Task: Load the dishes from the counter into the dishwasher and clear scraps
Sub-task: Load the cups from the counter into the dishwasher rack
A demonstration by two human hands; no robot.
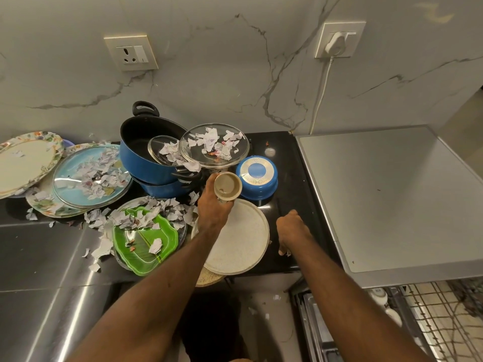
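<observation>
My left hand (213,205) grips a small beige cup (226,188), held above the black counter with its mouth facing up towards me. Under that hand lies a round speckled cream plate (243,244) that hangs slightly over the counter's front edge. My right hand (292,229) rests on the counter beside the plate, fingers curled down on a small white paper scrap (287,253). Torn paper scraps (146,218) cover a green leaf-shaped plate (146,246). The open dishwasher rack (431,322) shows at the lower right.
Behind the cup stand stacked blue pots (141,155) with glass lids (214,145) full of scraps, and an upturned blue pan (257,177). Floral plates (26,160) and a large lid (88,176) lie at the left. A grey appliance top (392,192) is at the right.
</observation>
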